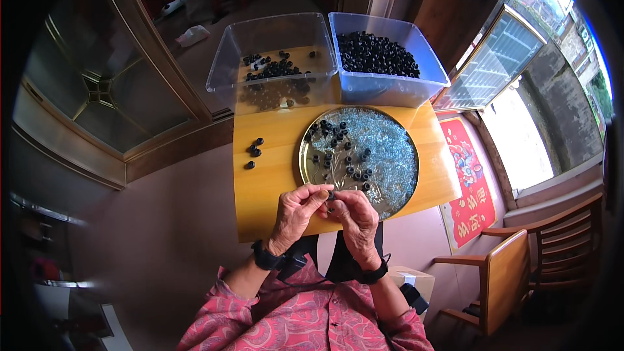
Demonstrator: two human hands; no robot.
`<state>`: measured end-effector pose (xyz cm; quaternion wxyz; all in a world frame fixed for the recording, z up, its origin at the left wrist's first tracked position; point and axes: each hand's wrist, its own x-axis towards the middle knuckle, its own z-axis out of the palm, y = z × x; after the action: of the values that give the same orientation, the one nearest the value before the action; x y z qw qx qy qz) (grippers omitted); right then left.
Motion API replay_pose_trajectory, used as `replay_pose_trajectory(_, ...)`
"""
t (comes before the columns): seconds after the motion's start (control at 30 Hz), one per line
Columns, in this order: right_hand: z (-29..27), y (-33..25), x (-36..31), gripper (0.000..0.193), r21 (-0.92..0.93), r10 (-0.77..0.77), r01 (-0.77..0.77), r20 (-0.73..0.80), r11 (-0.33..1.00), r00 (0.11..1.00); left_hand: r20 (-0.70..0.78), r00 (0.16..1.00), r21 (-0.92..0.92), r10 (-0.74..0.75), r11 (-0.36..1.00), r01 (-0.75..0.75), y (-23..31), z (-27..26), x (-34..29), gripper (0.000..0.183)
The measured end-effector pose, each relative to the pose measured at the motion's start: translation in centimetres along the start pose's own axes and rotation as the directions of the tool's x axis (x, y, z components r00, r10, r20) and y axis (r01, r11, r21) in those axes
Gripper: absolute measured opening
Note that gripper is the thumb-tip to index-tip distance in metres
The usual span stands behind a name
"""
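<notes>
My left hand [298, 213] and my right hand [357, 221] meet over the near edge of a round gold-coloured tray [309, 179]. Between their fingertips sits a small black ring-shaped piece [331, 195], pinched from both sides. Fingers partly cover it, and any smaller part in them is too small to make out. In the tray, a heap of tiny clear bluish pieces [390, 149] fills the right side. Several black pieces [335, 131] like the held one lie scattered over its left and middle.
Behind the tray stand two clear plastic bins: the left bin [273, 31] holds some black pieces, the right bin [390, 88] many more. Loose black pieces [256, 153] lie on the wooden table [260, 201]. Wooden chairs [507, 273] and a cardboard box [416, 279] are at the right.
</notes>
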<state>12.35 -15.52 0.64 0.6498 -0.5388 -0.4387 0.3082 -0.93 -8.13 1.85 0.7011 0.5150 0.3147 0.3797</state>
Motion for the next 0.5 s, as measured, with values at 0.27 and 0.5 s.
replay_pose_trajectory(0.27, 0.1, -0.9, -0.3, 0.015, 0.144, -0.048, 0.048, -0.001, 0.988, 0.999, 0.085, 0.996, 0.021, 0.024, 0.999, -0.026, 2.4, -0.1, -1.2, 0.027)
replay_pose_trajectory(0.5, -0.3, -0.9, -0.6, 0.012, 0.113, -0.036, 0.031, 0.038, 0.993, 0.999, 0.155, 0.986, 0.103, -0.053, 0.994, 0.038, 3.7, -0.7, -0.7, 0.023)
